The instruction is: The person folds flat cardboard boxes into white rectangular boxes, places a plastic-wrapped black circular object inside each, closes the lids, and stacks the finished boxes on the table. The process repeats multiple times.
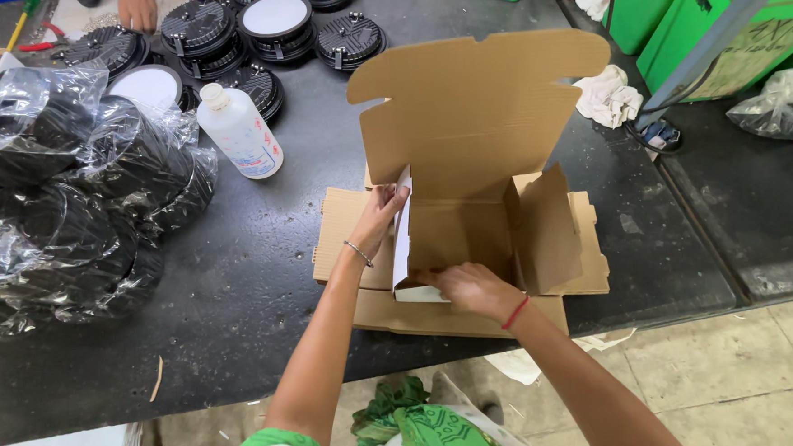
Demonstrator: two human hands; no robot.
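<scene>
Brown cardboard box [470, 209] half-folded, lid up, white inside

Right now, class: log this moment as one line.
left hand: holds box side flap | right hand: presses front flap | bottle: lying on table | lid: up
</scene>
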